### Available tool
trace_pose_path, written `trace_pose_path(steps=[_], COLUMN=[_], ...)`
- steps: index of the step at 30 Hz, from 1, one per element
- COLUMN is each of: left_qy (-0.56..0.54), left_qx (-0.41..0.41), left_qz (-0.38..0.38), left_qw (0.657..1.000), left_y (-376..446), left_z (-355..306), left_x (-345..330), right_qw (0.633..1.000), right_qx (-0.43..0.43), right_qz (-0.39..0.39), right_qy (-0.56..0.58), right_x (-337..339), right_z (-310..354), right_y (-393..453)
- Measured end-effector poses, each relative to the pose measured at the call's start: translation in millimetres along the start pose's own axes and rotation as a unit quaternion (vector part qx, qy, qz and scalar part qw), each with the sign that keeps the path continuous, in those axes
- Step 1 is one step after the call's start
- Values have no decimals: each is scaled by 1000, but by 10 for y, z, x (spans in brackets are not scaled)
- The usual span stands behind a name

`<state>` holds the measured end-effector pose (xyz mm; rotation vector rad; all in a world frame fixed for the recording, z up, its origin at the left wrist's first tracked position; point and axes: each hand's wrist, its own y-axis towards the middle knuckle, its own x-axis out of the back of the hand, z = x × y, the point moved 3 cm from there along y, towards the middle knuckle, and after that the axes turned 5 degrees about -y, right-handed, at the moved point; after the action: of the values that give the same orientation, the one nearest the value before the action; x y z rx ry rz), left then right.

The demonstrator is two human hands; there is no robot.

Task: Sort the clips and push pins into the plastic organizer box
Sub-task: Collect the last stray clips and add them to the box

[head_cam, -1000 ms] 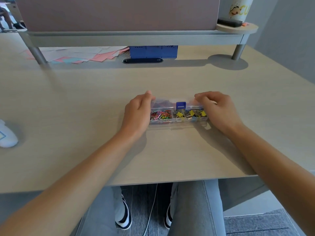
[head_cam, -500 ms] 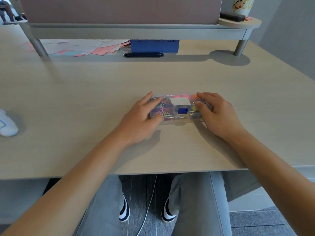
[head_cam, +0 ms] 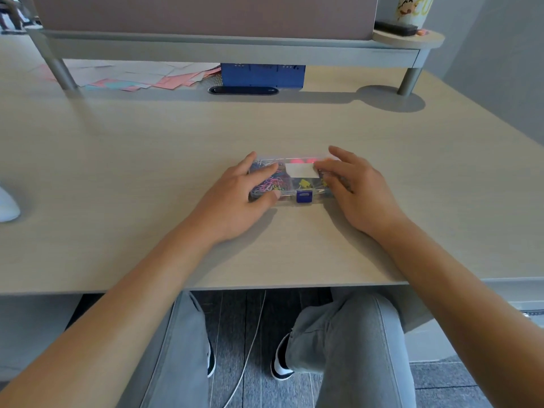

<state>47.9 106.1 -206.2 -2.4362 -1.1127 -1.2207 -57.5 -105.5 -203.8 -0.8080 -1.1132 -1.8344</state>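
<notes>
- My left grip (head_cam: 241, 195) and right grip (head_cam: 356, 187) cover both ends of the box (head_cam: 294, 179), so I can't see its end compartments.
- Through the lid I make out coloured clips (head_cam: 272, 181) left, yellow ones (head_cam: 304, 183) mid; the pink blur behind the white label (head_cam: 300, 170) I can't identify.
- The box lies flat mid-counter (head_cam: 147, 172).
- Both grips rest spread, fingers flat on the lid; the left thumb touches the front edge.
- Since half a second ago, little differs: the latch (head_cam: 303, 197) faces me as before.
</notes>
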Motion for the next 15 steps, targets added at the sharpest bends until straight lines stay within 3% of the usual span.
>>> trace_pose_path(steps=[7, 15], left_qy=[52, 104], left_qx=[-24, -7], left_qz=[-22, -70], left_qw=[998, 992], left_y=[20, -35], left_z=[-80, -320], left_x=[-38, -201], right_qw=[999, 996], right_qx=[33, 15], right_qz=[3, 63], right_qy=[6, 53], right_x=[-27, 38], right_z=[93, 127], right_y=[1, -52])
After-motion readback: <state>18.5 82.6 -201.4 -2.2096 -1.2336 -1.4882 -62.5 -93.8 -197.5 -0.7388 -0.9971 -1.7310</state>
